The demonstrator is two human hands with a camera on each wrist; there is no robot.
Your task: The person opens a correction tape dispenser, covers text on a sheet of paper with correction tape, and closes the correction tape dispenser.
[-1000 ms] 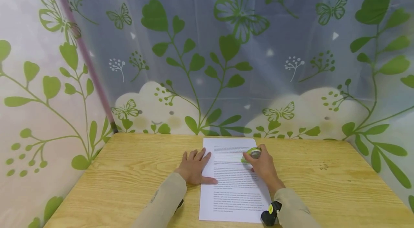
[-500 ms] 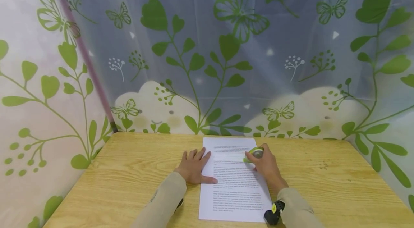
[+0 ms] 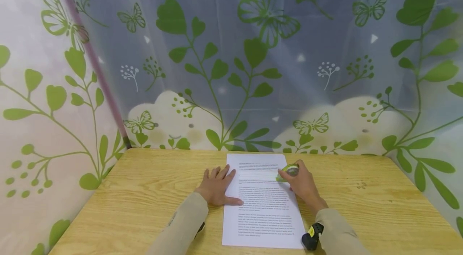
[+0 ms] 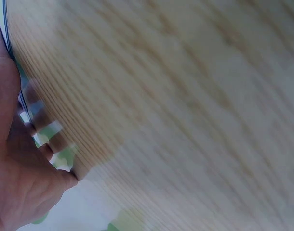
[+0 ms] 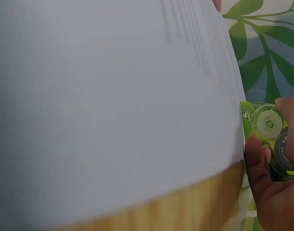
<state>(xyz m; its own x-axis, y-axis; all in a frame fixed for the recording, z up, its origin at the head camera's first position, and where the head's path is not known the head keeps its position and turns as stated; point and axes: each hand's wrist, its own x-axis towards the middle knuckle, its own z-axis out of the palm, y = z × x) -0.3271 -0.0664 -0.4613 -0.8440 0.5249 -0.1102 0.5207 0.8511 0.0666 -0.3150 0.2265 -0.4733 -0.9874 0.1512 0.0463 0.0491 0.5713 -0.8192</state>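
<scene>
A printed sheet of paper (image 3: 262, 227) lies on the wooden table, its text broken by a white band near the top. My left hand (image 3: 216, 187) rests with spread fingers on the sheet's left edge, thumb reaching over the text. In my right hand (image 3: 304, 182) I grip a green, see-through correction tape dispenser (image 3: 289, 171), its tip down at the right end of the white band. The right wrist view shows the dispenser (image 5: 270, 126) with its round reel between my thumb and fingers, right at the paper's surface.
The wooden table (image 3: 361, 206) stretches to both sides of the sheet. Behind it hangs a curtain (image 3: 224, 66) printed with green leaves and butterflies. A black wrist device (image 3: 312, 237) sits at my right cuff, over the sheet's lower right corner.
My right hand has slid a little to the right with the correction tape dispenser, along the white band toward the sheet's right edge. My left hand has stayed in place.
</scene>
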